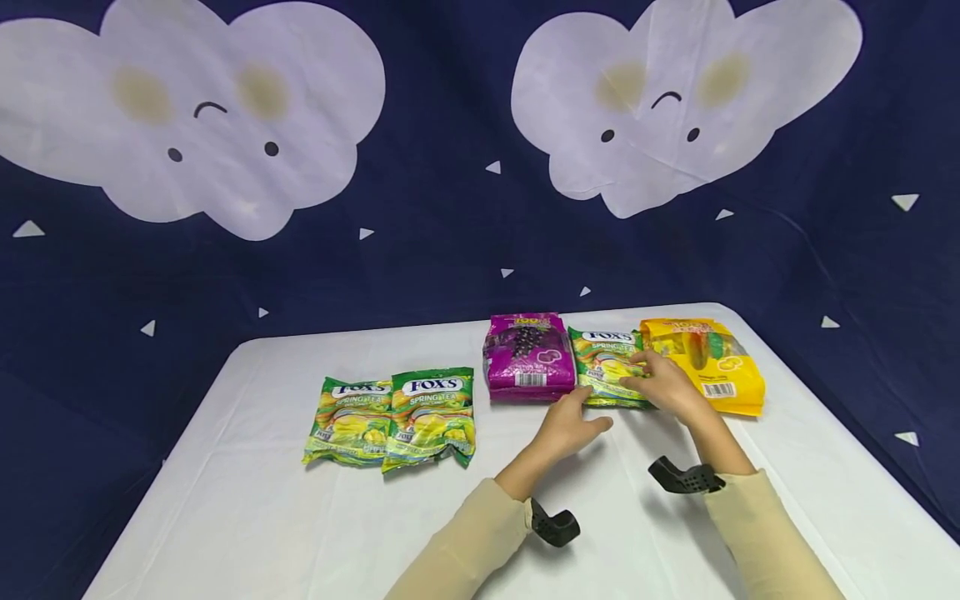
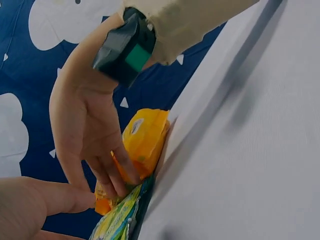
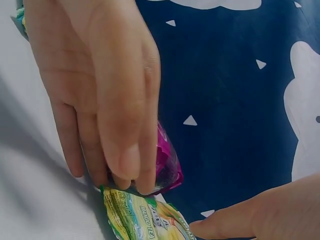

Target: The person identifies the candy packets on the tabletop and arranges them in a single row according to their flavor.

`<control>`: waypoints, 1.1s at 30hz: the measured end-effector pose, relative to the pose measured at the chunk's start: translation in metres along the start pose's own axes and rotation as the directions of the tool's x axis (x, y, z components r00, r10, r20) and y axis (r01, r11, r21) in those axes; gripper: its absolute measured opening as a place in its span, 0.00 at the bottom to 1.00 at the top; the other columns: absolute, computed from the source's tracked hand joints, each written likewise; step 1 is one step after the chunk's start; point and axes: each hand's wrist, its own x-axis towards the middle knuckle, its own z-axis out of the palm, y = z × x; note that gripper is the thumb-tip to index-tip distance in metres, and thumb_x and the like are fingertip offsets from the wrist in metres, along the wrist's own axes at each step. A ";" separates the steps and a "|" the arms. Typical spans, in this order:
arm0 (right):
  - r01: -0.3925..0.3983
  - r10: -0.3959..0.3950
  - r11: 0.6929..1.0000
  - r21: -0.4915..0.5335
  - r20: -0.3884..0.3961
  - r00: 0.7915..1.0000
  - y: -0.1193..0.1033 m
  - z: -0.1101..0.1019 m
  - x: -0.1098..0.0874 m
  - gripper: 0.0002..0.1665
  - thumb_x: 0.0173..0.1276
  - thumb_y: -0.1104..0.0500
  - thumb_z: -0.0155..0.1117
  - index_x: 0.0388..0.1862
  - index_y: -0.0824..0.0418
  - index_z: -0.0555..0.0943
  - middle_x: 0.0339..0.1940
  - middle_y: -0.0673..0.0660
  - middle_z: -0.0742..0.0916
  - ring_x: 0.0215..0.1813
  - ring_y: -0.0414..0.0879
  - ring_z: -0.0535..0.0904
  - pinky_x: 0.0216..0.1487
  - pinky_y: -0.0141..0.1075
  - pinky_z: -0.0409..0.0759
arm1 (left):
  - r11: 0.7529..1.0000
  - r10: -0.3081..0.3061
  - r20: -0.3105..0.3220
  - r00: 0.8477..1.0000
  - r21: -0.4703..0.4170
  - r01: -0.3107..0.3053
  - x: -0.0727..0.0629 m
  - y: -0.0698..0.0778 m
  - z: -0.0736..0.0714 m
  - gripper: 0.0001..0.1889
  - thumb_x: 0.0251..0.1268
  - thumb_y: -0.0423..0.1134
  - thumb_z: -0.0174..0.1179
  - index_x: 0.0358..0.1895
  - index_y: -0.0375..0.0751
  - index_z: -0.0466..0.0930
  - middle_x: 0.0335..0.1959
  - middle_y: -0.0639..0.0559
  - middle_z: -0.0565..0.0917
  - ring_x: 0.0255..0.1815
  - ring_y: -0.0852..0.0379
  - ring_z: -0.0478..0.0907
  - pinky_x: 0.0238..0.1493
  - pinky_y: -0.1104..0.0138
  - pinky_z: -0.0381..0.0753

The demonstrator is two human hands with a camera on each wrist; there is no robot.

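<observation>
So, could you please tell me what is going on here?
A person has both hands at a green-and-yellow plastic candy bag on a white-covered table. The right hand has its fingers on the bag's right side; the left hand is at its left edge. The bag lies between a purple plastic bag and a yellow plastic bag. Further left, a second green bag overlaps a third green bag.

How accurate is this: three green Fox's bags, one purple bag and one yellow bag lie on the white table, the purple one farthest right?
One slip: the yellow bag is farthest right, not the purple bag, as the head view shows; the rest stands.
</observation>
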 end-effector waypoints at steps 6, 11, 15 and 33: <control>-0.050 0.048 0.996 0.068 0.033 0.998 0.001 0.003 0.000 0.37 0.70 0.54 0.59 0.66 0.77 0.59 0.63 0.81 0.67 0.62 0.74 0.65 0.57 0.61 0.69 | 0.999 -0.014 -0.016 1.000 -0.033 0.014 0.002 0.004 0.005 0.32 0.61 0.43 0.64 0.67 0.32 0.69 0.67 0.39 0.70 0.69 0.45 0.64 0.67 0.58 0.65; -0.099 0.097 0.994 0.043 0.029 0.995 0.002 0.007 0.003 0.39 0.69 0.52 0.59 0.65 0.79 0.58 0.64 0.81 0.65 0.64 0.74 0.61 0.60 0.61 0.65 | 0.999 -0.006 -0.061 0.998 -0.043 0.003 0.004 0.005 0.007 0.32 0.60 0.41 0.65 0.65 0.29 0.69 0.64 0.38 0.73 0.66 0.45 0.68 0.66 0.60 0.67; -0.094 0.094 0.995 -0.041 -0.001 0.996 0.001 0.007 0.004 0.40 0.67 0.53 0.60 0.64 0.81 0.59 0.62 0.82 0.67 0.62 0.75 0.63 0.59 0.61 0.66 | 0.999 0.008 -0.098 0.995 -0.038 -0.012 0.005 0.005 0.008 0.29 0.59 0.39 0.65 0.63 0.28 0.72 0.60 0.37 0.76 0.64 0.45 0.71 0.64 0.61 0.68; -0.127 0.135 0.969 -0.210 0.022 0.991 0.006 0.001 0.002 0.38 0.63 0.57 0.57 0.59 0.86 0.60 0.55 0.84 0.71 0.51 0.70 0.72 0.52 0.58 0.73 | 0.983 -0.005 -0.140 0.990 -0.183 -0.021 0.008 -0.003 0.010 0.26 0.56 0.30 0.62 0.59 0.21 0.73 0.32 0.51 0.75 0.29 0.65 0.68 0.34 0.73 0.73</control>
